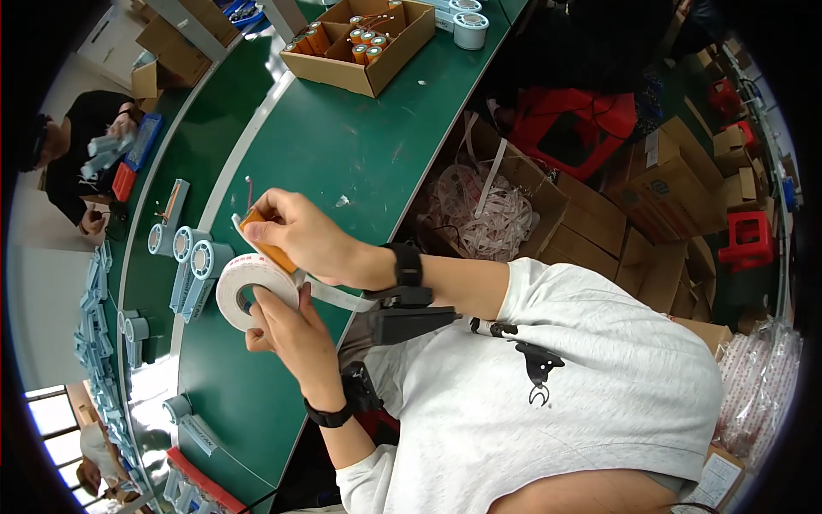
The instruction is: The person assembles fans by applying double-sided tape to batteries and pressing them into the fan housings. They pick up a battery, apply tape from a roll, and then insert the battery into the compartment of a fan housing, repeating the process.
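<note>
My right hand (304,236) pinches an orange cylindrical battery (272,244) between thumb and fingers, with a thin wire rising from its far end. Just below it, my left hand (291,338) grips a roll of white tape (233,291) with red print, its fingers reaching into the core. The battery touches or nearly touches the roll's upper edge; the exact contact is hidden by my fingers. A loose white strip (342,297) runs from beside the roll toward my right wrist. Both hands are over the green table (342,163).
Beyond the roll lie pale blue fan housings (210,259). A cardboard box (372,77) of orange batteries stands at the top of the table. White strips fill a carton (548,201) beside the table. Across the bench, a person (86,150) handles blue parts.
</note>
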The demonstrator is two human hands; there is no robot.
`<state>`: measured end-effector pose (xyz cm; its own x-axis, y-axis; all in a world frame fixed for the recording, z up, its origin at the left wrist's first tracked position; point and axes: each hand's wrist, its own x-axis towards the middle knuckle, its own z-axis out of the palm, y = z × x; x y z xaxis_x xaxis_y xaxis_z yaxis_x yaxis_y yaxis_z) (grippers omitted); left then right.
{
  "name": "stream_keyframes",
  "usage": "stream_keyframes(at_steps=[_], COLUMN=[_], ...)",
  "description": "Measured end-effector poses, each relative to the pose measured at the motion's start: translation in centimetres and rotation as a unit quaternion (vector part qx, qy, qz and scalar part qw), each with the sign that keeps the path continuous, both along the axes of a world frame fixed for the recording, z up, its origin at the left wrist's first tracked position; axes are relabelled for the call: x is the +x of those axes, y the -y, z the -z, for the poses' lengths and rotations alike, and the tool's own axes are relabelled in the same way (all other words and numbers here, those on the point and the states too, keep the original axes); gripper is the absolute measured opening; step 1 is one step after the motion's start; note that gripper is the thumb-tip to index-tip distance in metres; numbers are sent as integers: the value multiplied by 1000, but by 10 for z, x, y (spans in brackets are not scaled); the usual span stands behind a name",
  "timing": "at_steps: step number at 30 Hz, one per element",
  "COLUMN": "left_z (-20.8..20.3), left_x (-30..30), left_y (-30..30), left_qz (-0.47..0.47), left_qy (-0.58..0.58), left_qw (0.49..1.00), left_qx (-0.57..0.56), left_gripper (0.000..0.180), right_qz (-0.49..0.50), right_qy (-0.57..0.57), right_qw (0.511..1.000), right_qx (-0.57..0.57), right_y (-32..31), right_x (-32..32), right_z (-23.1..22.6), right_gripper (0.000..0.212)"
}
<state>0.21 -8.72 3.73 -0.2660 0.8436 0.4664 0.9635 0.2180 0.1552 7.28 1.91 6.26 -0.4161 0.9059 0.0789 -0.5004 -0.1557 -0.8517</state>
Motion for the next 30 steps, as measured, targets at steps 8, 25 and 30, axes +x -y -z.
stream_keyframes(at_steps=[8,25,30], left_z=[22,-47,22], left_x=[9,-412,-542], left_y=[-20,-72,-64], left_qz=[121,-277,-230], left_qy=[61,-96,1], left_qw=[986,944,939], left_qx=[-93,-150,-255], left_gripper=[42,79,82], right_qz=[441,245,285], right_qy=[-211,-33,-15], right_qw=[872,966,957], right_qx=[-27,71,56], right_y=[-93,-76,-70], right_x=[33,70,78], right_z=[-15,61,68], right_gripper=[20,13,12])
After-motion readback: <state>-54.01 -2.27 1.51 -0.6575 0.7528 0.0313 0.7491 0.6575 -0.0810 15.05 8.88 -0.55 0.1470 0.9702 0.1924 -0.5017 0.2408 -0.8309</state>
